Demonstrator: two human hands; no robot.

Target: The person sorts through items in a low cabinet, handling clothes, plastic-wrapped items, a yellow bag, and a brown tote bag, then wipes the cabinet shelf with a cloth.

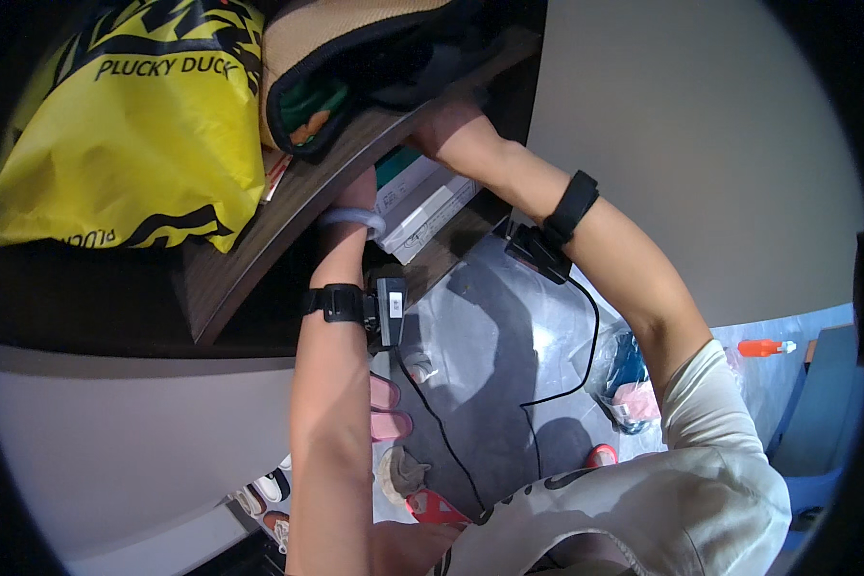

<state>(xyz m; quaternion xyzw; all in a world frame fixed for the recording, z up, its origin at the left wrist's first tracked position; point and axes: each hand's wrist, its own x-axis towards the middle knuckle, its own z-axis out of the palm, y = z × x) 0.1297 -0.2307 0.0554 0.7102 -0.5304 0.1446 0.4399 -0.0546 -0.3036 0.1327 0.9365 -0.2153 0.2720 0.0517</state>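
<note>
Both my arms reach into a dark wooden cupboard, below a shelf board [288,211]. My left hand [357,190] is under the board at the left end of a stack of pale boxes [427,213], with a light bracelet [353,219] at its wrist. At the right end of the stack is my right hand [451,130], partly in shadow beneath the board's edge. The fingers of both hands are hidden, so their grip cannot be seen. A green-topped box [394,169] shows between the hands. Black straps with small devices sit on both forearms.
On the shelf stand a yellow plastic bag [154,144] and a tan bag with dark trim [341,43]. A pale door panel [682,144] stands at the right. Cables hang from the wrist devices. Pink slippers [384,408], shoes [274,487] and plastic-wrapped items [632,389] lie on the floor.
</note>
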